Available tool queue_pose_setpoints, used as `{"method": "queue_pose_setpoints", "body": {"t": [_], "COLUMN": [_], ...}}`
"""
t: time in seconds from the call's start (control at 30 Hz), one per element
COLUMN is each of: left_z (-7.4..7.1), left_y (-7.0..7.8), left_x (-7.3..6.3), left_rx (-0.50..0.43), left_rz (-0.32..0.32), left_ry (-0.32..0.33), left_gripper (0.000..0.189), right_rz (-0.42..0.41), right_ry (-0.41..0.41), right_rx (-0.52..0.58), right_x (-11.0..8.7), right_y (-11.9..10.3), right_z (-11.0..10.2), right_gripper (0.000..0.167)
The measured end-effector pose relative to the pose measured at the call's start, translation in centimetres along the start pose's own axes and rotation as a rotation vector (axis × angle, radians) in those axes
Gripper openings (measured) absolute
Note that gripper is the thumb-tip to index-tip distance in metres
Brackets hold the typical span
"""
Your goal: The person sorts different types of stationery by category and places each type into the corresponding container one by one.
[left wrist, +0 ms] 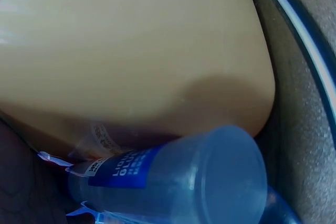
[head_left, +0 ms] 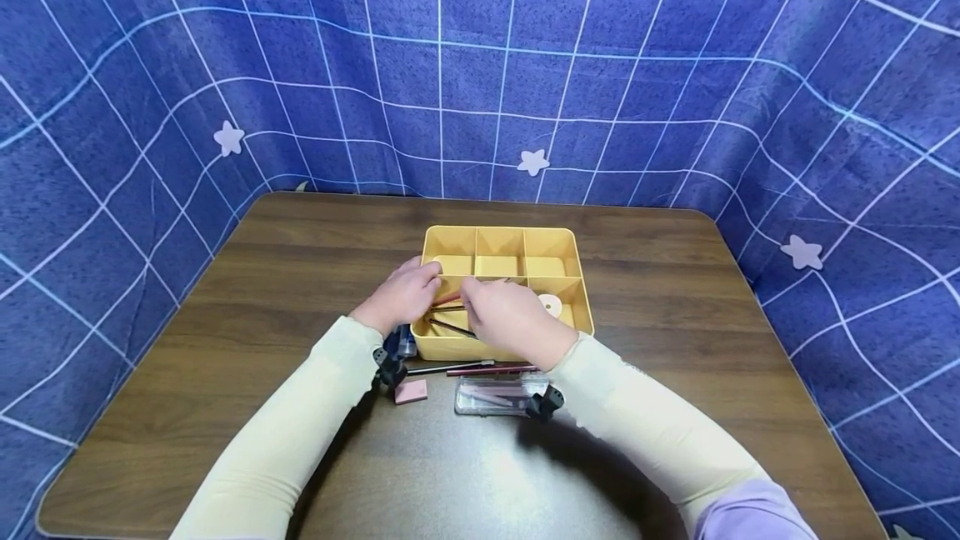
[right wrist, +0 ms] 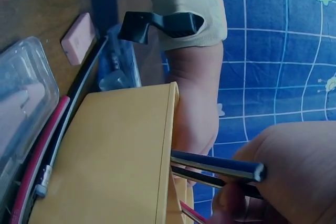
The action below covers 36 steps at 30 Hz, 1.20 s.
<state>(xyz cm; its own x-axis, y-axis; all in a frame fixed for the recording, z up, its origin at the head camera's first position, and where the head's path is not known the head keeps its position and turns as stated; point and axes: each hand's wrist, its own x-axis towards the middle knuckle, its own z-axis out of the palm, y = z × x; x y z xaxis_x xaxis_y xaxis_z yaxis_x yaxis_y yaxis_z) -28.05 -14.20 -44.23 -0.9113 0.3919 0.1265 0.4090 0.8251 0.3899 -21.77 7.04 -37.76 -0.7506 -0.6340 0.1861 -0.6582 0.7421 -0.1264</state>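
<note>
Over the near row of the yellow tray, the right grip was curled low, its fingers bunched around a red pencil. That pencil's long axis ran mostly crosswise, one end pointing left toward the left grip, the other slanting slightly away from the body beneath the right grip. Just on the near side of the red pencil, two dark pencils lay in the tray, their left ends close together and the nearer one angling back toward the body. The left grip held the tray's left rim, fingers bent over its edge. Right beside the right grip sat a white disc; nearer the body, a clear case lay on the tabletop.
</note>
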Motion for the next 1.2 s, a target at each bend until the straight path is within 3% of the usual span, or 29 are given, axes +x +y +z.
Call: {"method": "queue_pose_setpoints", "body": {"t": [0.2,0.33,0.53,0.7,0.87,1.2], "left_z": [0.0,0.1,0.2,0.2,0.1,0.0], "left_y": [0.0,-0.1,-0.1,-0.1,-0.1,0.0], "left_x": [0.1,0.1,0.1,0.2,0.2,0.0], "left_rx": [0.005,0.009,0.012,0.006,0.006,-0.012], "left_rz": [0.004,-0.002,0.004,-0.005,-0.019,-0.027], "left_ry": [0.002,0.0,-0.006,-0.01,-0.022,-0.033], "left_gripper": [0.019,0.019,0.019,0.019,0.019,0.019], "right_rz": [0.022,-0.005,0.018,0.042,0.03,-0.06], "right_ry": [-0.089,-0.13,-0.124,-0.114,-0.06,0.223], "right_rx": [0.043,0.056,0.074,0.086,0.132,0.222], "right_x": [0.0,-0.1,-0.1,-0.3,-0.8,-4.4], "right_y": [0.1,0.1,0.1,0.6,2.3,5.4], "right_z": [-0.1,-0.1,-0.1,-0.5,-2.0,-6.9], "right_gripper": [0.01,0.016,0.029,0.027,0.021,0.011]}}
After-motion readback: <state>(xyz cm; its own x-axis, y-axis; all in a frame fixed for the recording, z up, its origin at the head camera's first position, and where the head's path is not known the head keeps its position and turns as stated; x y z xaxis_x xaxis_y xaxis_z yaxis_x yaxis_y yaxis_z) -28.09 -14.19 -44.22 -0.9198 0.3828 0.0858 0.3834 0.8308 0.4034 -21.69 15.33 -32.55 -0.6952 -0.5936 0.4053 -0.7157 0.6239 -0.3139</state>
